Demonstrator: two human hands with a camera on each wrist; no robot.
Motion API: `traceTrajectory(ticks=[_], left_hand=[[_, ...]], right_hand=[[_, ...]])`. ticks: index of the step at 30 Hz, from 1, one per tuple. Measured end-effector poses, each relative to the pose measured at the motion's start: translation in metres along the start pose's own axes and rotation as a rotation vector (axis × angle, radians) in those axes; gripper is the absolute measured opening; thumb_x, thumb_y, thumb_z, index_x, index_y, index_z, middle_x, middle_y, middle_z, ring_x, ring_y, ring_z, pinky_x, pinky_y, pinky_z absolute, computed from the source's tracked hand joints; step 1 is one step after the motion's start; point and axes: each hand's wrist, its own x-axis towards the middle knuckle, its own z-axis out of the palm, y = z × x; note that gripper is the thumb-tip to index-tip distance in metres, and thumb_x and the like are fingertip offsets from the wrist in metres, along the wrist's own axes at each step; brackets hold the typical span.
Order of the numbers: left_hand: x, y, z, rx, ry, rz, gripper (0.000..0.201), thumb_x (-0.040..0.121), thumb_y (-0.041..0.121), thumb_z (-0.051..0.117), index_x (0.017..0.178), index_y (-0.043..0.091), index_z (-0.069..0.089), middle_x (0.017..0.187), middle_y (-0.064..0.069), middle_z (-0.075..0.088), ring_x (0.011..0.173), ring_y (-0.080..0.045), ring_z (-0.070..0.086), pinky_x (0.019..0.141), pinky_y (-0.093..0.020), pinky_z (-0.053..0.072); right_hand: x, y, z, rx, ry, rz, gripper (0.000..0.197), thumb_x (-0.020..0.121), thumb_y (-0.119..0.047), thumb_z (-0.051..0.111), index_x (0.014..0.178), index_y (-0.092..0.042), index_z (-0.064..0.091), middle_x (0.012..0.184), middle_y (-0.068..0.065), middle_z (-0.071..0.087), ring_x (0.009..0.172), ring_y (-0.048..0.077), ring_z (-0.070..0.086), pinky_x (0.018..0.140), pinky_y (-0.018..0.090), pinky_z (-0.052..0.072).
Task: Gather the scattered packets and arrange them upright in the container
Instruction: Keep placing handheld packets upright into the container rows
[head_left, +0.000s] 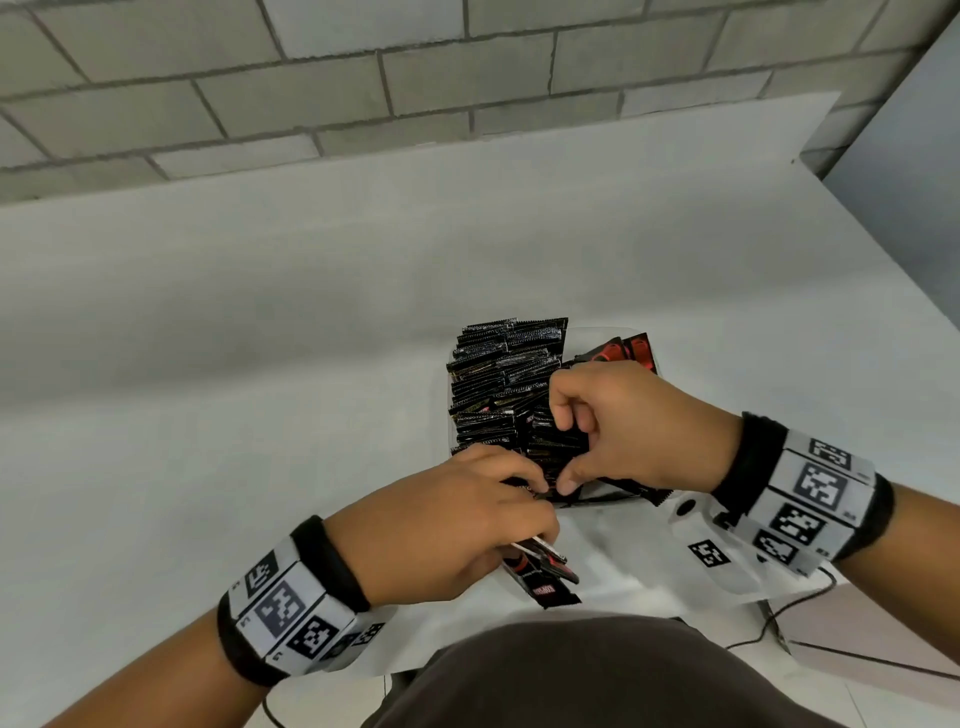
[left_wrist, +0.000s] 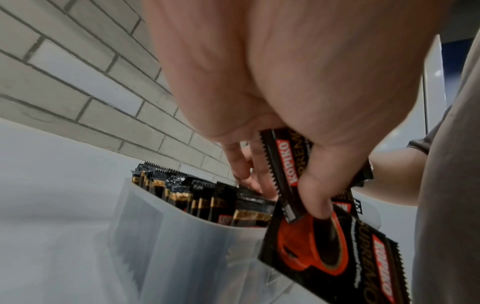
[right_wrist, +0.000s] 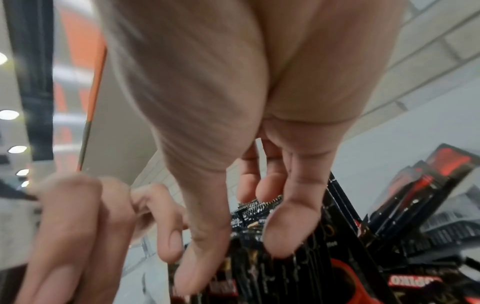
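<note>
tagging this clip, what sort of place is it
Probably a plain indoor workroom or data-collection setup, not a home kitchen: a bare white table set against a grey block wall, with a cable trailing on the tiled floor.

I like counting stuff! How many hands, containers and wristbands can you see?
Hands: 2 (left hand, right hand)
Container: 1
Wristbands: 2 ()
Total: 5
Packets: too crowded to count.
</note>
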Motion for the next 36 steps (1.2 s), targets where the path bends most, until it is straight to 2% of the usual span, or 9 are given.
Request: traceTrajectory(ticks=[2, 5, 11, 15, 19, 23, 26, 31, 36], left_hand=[[0.000, -0.001, 0.003, -0.019, -0.003, -0.008, 0.033, 0.093, 0.023, 0.036, 0.114, 0.020, 0.060, 0.107, 0.007, 0.069, 0.144, -0.016, 0.037, 0.121, -0.030, 0.022], [-0.001, -0.004, 0.007, -0.026, -0.013, -0.026, 0.037, 0.092, 0.022, 0.032, 0.116, 0.018, 0.059, 0.112, 0.003, 0.070, 0.149, -0.014, 0.032, 0.123, -0.023, 0.013], [0.001, -0.003, 0.003, 0.004, 0.010, -0.032, 0.034, 0.092, 0.021, 0.034, 0.117, 0.020, 0.057, 0.114, 0.005, 0.069, 0.147, -0.014, 0.033, 0.116, -0.015, 0.014], [0.000, 0.001, 0.001, 0.014, -0.002, -0.010, 0.029, 0.092, 0.020, 0.038, 0.116, 0.022, 0.055, 0.111, 0.007, 0.067, 0.146, -0.015, 0.033, 0.117, -0.025, 0.025], [-0.004, 0.003, 0.000, -0.028, 0.031, -0.028, 0.025, 0.092, 0.012, 0.050, 0.115, 0.021, 0.057, 0.113, 0.006, 0.067, 0.147, -0.013, 0.031, 0.115, -0.016, 0.020], [-0.008, 0.001, 0.000, -0.037, 0.056, -0.058, 0.032, 0.090, 0.004, 0.063, 0.117, 0.021, 0.057, 0.116, 0.008, 0.067, 0.149, -0.012, 0.030, 0.116, -0.019, 0.025], [-0.003, 0.004, 0.000, 0.003, 0.036, -0.069, 0.026, 0.092, 0.012, 0.054, 0.116, 0.024, 0.056, 0.112, 0.010, 0.067, 0.143, -0.012, 0.033, 0.112, -0.030, 0.033], [0.001, 0.005, 0.002, 0.033, 0.024, -0.081, 0.027, 0.092, 0.022, 0.042, 0.115, 0.027, 0.056, 0.106, 0.014, 0.065, 0.132, -0.013, 0.036, 0.103, -0.034, 0.041], [-0.009, 0.004, -0.008, -0.225, 0.149, -0.173, 0.025, 0.098, 0.022, 0.059, 0.120, 0.033, 0.060, 0.120, 0.014, 0.058, 0.125, -0.003, 0.045, 0.100, -0.020, 0.043]], right_hand=[[-0.002, 0.001, -0.002, 0.062, -0.009, 0.008, 0.055, 0.050, -0.034, 0.100, 0.083, -0.029, 0.055, 0.079, -0.007, 0.058, 0.067, 0.011, 0.059, 0.060, 0.032, 0.051], [-0.005, 0.004, -0.010, 0.125, 0.003, 0.032, 0.057, 0.050, -0.029, 0.101, 0.086, -0.029, 0.056, 0.081, -0.004, 0.060, 0.066, 0.019, 0.065, 0.064, 0.043, 0.055], [-0.007, 0.016, -0.018, 0.004, -0.063, 0.149, 0.075, 0.050, -0.041, 0.099, 0.105, -0.028, 0.051, 0.097, -0.007, 0.059, 0.074, 0.003, 0.058, 0.065, 0.023, 0.049], [0.004, 0.016, -0.002, 0.070, -0.064, 0.113, 0.067, 0.055, -0.030, 0.098, 0.102, -0.029, 0.050, 0.095, -0.004, 0.061, 0.074, 0.012, 0.064, 0.070, 0.039, 0.057], [0.009, 0.017, -0.003, 0.116, -0.082, 0.085, 0.065, 0.055, -0.025, 0.099, 0.096, -0.029, 0.050, 0.093, -0.001, 0.060, 0.074, 0.019, 0.066, 0.068, 0.044, 0.057], [0.005, 0.021, -0.011, 0.072, -0.028, 0.117, 0.077, 0.047, -0.033, 0.101, 0.098, -0.033, 0.043, 0.108, -0.006, 0.041, 0.083, 0.018, 0.065, 0.069, 0.034, 0.059], [0.005, 0.018, -0.008, 0.033, -0.082, 0.118, 0.078, 0.048, -0.034, 0.101, 0.096, -0.031, 0.040, 0.109, -0.004, 0.040, 0.081, 0.016, 0.061, 0.071, 0.037, 0.058], [0.014, 0.013, 0.003, 0.058, -0.125, 0.036, 0.063, 0.059, -0.026, 0.097, 0.091, -0.022, 0.043, 0.087, -0.005, 0.048, 0.064, 0.008, 0.045, 0.053, 0.020, 0.037], [0.009, 0.016, -0.002, 0.108, -0.132, 0.081, 0.067, 0.053, -0.031, 0.100, 0.090, -0.022, 0.044, 0.085, -0.004, 0.054, 0.066, 0.013, 0.054, 0.059, 0.035, 0.050]])
